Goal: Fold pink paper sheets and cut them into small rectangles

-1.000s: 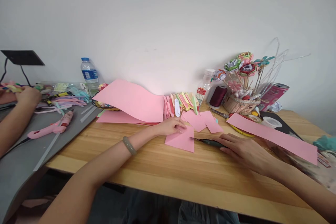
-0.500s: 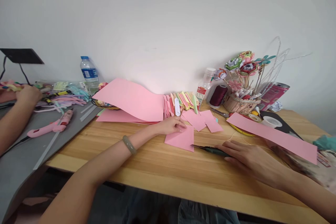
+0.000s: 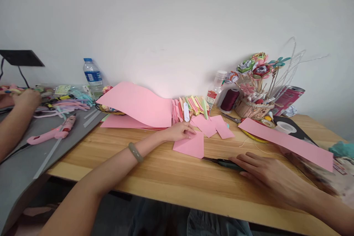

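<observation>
Fingers of the left hand, half open, touch pink paper beneath them. Those of the right hand grip a cutter.

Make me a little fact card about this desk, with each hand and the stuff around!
Left hand: on a small pink paper
Right hand: holding a dark-handled tool, tip by the paper's near right corner
Far left: another person's hand; pink glue gun
Back right: paper flowers in a basket
</observation>
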### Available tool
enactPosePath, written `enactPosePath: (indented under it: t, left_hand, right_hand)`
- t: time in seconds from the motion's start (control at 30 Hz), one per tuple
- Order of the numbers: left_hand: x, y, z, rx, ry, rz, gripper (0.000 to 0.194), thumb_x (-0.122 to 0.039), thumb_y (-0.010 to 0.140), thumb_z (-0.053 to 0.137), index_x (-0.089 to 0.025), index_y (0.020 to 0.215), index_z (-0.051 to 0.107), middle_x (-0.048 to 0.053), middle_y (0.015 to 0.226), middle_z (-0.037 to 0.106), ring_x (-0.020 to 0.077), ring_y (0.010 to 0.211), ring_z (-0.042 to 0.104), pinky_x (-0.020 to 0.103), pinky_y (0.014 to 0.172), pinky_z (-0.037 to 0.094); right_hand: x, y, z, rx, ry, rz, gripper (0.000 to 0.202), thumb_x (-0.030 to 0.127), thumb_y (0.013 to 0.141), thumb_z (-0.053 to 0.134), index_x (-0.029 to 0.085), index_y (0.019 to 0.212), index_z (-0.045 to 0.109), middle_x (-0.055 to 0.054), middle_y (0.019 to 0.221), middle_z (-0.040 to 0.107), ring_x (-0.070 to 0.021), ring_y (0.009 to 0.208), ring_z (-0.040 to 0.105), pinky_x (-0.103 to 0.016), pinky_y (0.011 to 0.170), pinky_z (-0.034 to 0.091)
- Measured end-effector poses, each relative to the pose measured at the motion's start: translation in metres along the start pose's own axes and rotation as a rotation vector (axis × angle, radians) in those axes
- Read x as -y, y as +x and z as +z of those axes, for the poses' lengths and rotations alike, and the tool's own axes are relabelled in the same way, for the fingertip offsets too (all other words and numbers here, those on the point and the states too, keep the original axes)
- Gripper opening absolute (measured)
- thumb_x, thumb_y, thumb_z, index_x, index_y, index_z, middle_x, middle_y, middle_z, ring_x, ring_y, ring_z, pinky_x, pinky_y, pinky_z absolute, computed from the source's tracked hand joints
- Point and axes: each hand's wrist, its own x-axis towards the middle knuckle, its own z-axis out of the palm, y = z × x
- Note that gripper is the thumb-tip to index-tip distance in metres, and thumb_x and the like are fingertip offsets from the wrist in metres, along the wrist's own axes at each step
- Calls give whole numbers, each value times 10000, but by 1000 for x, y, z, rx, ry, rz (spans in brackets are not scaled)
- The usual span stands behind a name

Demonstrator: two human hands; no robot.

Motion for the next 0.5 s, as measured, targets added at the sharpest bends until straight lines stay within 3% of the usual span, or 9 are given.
enactPosePath:
  t: [0.2, 0.37, 0.5]
  left_hand:
    - [1, 0, 1, -9, -11, 3, 280, -94, 752, 624, -154, 1022, 663, 78, 1056, 589, 182, 982, 546, 271, 853, 426]
    - [1, 0, 1, -4, -22, 12, 268, -95, 755, 619, -147, 1015, 665, 80, 1065, 586, 171, 965, 552, 254, 842, 432]
    - [3, 0, 1, -5, -18, 20, 273, -83, 754, 615, -166, 1009, 666, 68, 1060, 585, 169, 981, 545, 258, 865, 420]
  right_hand:
    - [0, -8, 2, -45, -50, -62, 348, 270, 904, 382, 200, 1207, 537, -82, 1042, 650, -204, 876, 621, -331, 673, 527]
    - [0, -6, 8, -117, -82, 26, 349, 305, 904, 392, 180, 1192, 542, -95, 978, 634, -201, 854, 617, -321, 669, 520]
    - [3, 2, 11, -100, -84, 57, 341, 327, 903, 389, 194, 1166, 561, -94, 972, 631, -213, 856, 619, -335, 663, 523]
